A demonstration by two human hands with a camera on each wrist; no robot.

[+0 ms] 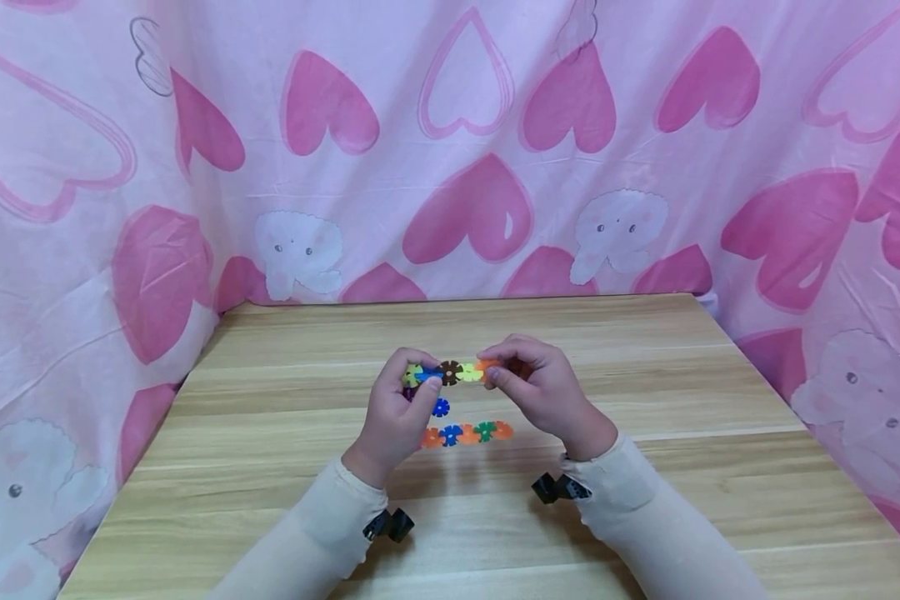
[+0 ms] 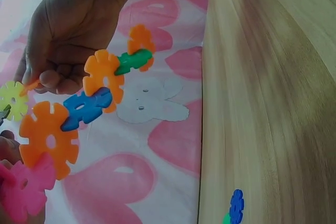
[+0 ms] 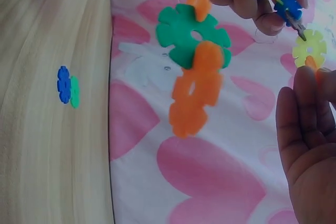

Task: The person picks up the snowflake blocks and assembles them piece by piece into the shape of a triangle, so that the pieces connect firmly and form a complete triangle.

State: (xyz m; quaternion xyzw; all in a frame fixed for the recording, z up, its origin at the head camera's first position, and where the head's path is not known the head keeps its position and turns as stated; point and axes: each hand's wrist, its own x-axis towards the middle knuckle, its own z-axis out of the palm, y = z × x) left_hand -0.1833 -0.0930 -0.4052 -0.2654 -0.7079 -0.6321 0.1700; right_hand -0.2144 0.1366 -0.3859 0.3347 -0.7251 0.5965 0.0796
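Head view: the left hand and the right hand each pinch one end of a short chain of flat plastic snowflake discs in yellow, blue, brown and orange, held above the pale wooden desk. A second row of orange, blue and green snowflake discs seems to hang just under the hands, and a single blue disc shows between the two. Uneven pulling could pop a slot joint and drop pieces. The desk has open room all round; its edges lie well away.

Left wrist view: the hanging row dangles freely, so a jerk could swing it loose. The desk edge meets the pink heart-printed cloth.

Right wrist view: a blue-and-green disc pair sits near the desk edge, where a nudge might push it off.
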